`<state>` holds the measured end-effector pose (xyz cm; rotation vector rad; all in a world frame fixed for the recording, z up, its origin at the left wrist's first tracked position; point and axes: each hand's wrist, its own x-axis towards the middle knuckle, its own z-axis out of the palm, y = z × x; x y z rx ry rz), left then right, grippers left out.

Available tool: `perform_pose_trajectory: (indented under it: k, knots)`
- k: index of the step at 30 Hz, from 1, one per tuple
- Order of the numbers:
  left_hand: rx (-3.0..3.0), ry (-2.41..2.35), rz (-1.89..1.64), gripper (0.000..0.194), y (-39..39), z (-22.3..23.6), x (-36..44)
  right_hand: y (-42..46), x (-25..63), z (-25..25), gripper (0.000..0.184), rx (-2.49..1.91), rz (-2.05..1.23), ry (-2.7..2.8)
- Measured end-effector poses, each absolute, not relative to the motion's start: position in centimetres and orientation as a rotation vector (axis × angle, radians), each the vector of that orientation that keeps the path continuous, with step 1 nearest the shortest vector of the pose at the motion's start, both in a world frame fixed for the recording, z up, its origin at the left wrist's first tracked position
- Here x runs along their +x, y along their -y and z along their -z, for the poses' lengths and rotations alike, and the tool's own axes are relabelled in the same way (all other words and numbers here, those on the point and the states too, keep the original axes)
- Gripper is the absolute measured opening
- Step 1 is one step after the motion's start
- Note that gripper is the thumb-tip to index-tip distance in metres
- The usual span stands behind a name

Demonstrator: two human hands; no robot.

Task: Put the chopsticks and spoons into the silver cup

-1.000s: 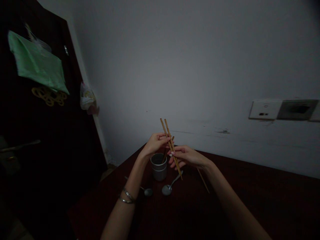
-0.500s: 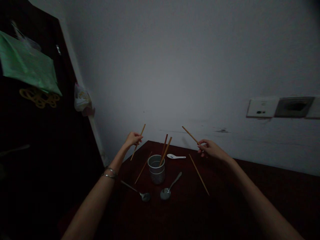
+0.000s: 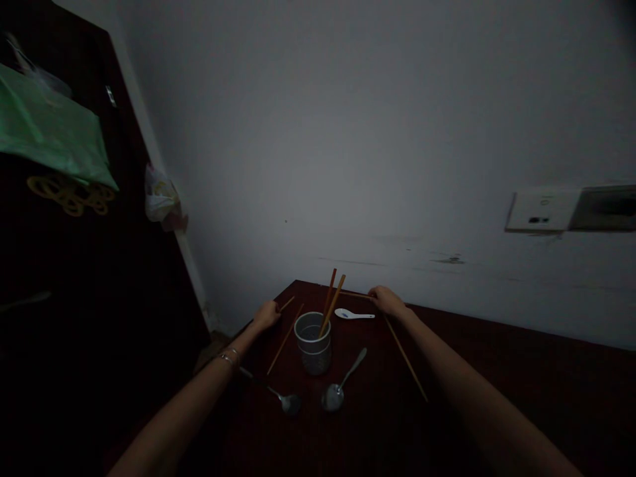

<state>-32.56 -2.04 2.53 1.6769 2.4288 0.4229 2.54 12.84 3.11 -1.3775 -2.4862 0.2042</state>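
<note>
My left hand (image 3: pixel 267 315) is closed on a chopstick (image 3: pixel 287 304) low at the table's left edge; only the chopstick's far end shows past my fingers. At the back edge by the wall, my right hand (image 3: pixel 387 301) grips another chopstick (image 3: pixel 355 295), which points left and lies close to the tabletop. Between my hands stands a grey metal cup (image 3: pixel 315 351) with two chopsticks (image 3: pixel 332 305) leaning in it, one reddish and one lighter. A loose chopstick (image 3: pixel 285 339) lies left of the cup, and one more chopstick (image 3: pixel 406 359) lies below my right hand.
A white spoon (image 3: pixel 354 315) lies behind the cup. Two metal spoons rest in front, one left (image 3: pixel 289 403) and one right (image 3: pixel 333 396). The dark red table (image 3: pixel 298 444) meets a pale wall (image 3: pixel 348 165); a dark door (image 3: pixel 99 278) stands at left.
My hands moved apart from the pair of chopsticks they held together, one chopstick in each. Both then came down to the tabletop, left and right of the cup.
</note>
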Motion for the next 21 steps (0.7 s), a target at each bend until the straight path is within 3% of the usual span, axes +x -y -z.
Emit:
perform_pose_trajectory:
  k: [12, 21]
  knots:
    - [1.851, -2.324, -0.315, 0.026, 3.1, -1.9, -32.4, -12.0, -3.2, -1.6, 0.031, -1.354, -0.087, 2.554]
    - [1.618, -2.383, -0.375, 0.031, 4.2, -2.4, -32.3, -11.4, -5.5, -1.2, 0.026, -1.255, -0.141, 2.622]
